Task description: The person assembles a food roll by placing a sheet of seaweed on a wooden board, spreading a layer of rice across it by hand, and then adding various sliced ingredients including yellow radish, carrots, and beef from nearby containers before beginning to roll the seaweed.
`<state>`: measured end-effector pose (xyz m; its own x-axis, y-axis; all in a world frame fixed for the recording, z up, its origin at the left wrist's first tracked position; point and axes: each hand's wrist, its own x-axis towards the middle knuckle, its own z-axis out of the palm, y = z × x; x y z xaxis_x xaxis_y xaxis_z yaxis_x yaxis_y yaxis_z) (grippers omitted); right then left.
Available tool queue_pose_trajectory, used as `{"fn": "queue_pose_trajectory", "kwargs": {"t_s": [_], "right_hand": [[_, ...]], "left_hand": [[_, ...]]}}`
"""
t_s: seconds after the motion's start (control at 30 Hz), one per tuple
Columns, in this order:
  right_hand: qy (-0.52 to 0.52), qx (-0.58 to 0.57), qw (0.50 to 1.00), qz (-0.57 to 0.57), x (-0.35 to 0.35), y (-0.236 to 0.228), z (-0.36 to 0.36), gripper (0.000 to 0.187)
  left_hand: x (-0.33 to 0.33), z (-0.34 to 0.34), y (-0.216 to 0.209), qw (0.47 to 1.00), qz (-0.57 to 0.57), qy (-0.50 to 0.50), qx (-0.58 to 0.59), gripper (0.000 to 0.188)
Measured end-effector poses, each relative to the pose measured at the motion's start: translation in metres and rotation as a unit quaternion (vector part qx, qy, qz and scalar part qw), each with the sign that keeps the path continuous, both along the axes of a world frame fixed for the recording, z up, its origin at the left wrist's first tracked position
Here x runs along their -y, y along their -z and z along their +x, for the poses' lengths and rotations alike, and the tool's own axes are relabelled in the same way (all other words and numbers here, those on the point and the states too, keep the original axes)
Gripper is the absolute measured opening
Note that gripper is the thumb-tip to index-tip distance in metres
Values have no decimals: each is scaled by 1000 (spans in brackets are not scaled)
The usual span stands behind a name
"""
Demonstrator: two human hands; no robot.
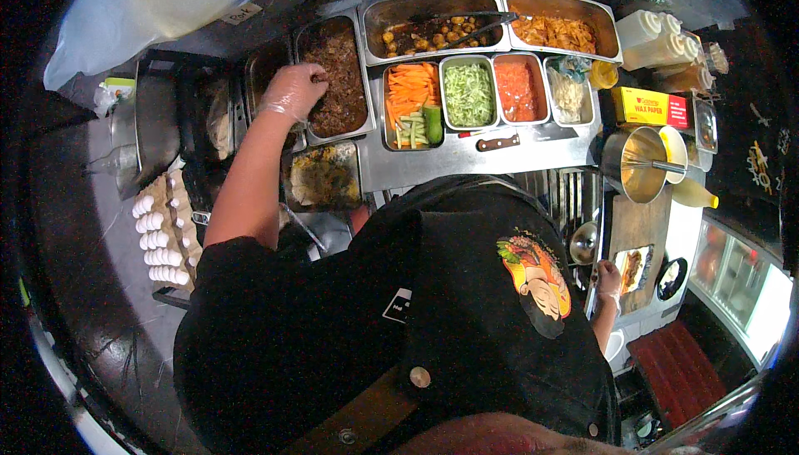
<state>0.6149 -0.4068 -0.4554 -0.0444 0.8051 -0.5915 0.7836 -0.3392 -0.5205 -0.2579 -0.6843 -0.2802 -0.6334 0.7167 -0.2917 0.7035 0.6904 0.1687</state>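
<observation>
My left hand [293, 91], in a clear plastic glove, is over the left edge of a steel pan of dark shredded meat [337, 89]. Its fingers are curled together, and whatever may be in them is hidden. Far to the right, my right hand [607, 279], also gloved, hangs low at the near side of a wooden board [631, 226]. Those fingers look bent in; I cannot make out anything between them. Beside that hand, a pale sheet topped with brown food [634, 269] lies on the board.
Smaller pans hold carrot sticks [412, 89], shredded green vegetable [468, 91] and orange-red shreds [520, 89]. A knife [498, 143] lies on the counter before them. Right are squeeze bottles [662, 39], a yellow box [645, 107] and a whisk bowl [637, 164]; left, egg trays [176, 222].
</observation>
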Motion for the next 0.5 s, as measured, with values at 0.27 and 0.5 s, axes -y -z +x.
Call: {"fn": "queue_pose_trajectory", "kwargs": {"t_s": [0.27,0.5], "right_hand": [[-37,-9,999,5,-8,9,5,24],[3,63,997,-35,10,-17,-12,28]], "left_hand": [[0,-6,-29,1000,0,10,-28,37],[-5,-19,-7,997,36,42,-52,45]]}}
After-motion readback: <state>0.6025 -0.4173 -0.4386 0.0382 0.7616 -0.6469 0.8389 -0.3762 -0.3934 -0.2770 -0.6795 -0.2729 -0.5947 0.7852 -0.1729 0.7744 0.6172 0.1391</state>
